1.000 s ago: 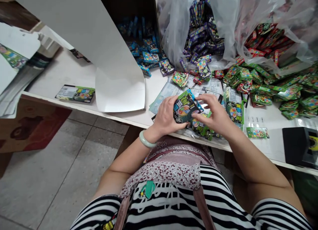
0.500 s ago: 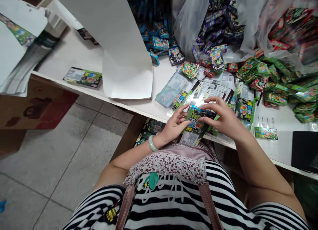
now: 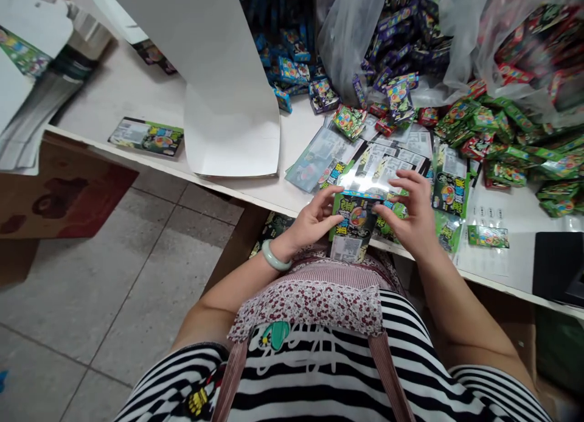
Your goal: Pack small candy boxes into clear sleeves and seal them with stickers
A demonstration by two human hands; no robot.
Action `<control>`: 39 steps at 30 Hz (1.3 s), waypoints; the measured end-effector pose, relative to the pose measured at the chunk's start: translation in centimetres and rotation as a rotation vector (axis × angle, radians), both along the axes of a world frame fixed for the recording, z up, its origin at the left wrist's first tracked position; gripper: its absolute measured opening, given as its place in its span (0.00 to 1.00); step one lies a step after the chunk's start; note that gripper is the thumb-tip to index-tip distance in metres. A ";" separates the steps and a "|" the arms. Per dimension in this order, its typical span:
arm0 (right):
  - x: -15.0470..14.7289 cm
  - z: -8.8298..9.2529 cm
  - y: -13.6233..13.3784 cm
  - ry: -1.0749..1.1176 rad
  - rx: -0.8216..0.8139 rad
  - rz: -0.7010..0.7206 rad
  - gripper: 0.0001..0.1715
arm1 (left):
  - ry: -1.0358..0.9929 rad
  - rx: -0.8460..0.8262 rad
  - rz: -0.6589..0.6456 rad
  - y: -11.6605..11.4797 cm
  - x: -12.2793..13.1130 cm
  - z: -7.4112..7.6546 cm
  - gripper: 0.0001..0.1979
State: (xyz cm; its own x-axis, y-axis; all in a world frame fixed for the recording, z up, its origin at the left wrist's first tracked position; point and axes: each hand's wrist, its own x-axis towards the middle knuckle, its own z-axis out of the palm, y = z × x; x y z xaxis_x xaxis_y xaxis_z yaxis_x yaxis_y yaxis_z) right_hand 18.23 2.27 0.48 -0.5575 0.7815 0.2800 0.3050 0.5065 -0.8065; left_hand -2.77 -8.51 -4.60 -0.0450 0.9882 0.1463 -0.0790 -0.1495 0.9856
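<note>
Above my lap, at the table's front edge, is a black and green printed packet (image 3: 351,224) with colourful lettering and a pale label panel at its lower end. My left hand (image 3: 316,222) grips its left side, thumb on the front face and fingers curled behind. At the upper right corner my right hand (image 3: 408,212) pinches the packet's edge between thumb and forefinger, the other fingers raised and apart. A narrow blue printed strip (image 3: 362,194) shows along the packet's top edge; whether it is a small box inside, I cannot tell. More flat printed packets (image 3: 449,188) lie just beyond my hands.
Piles of small boxes stand at the back: blue (image 3: 292,69), purple (image 3: 396,51), red (image 3: 515,72) and green (image 3: 506,166), partly in clear plastic bags (image 3: 349,39). A curved white card sheet (image 3: 232,130) stands left of centre. One packet (image 3: 146,136) lies further left.
The packet now lies flatter towards me, its top edge showing the blue strip lengthwise. My right hand has moved off the packet's face to its right corner, fingers spreading. My left hand keeps its hold.
</note>
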 end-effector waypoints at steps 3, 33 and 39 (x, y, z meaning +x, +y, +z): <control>0.4 -2.2 -1.2 0.230 -0.169 -0.076 0.26 | 0.010 0.046 0.007 0.0 -0.3 0.0 0.27; -1.7 1.5 2.0 0.155 -0.440 0.070 0.16 | 0.089 -0.009 0.238 4.9 0.7 4.9 0.04; -1.1 1.6 2.7 0.117 -0.426 0.205 0.16 | 0.176 0.081 0.090 4.5 -0.6 4.9 0.08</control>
State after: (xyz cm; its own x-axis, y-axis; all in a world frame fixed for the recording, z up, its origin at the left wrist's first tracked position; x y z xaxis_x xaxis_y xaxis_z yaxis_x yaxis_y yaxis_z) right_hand 17.13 4.98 2.06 -0.6957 0.7178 0.0292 0.1286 0.1645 -0.9780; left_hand -3.34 -4.01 0.32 -0.0991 0.9661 0.2384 0.1109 -0.2274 0.9675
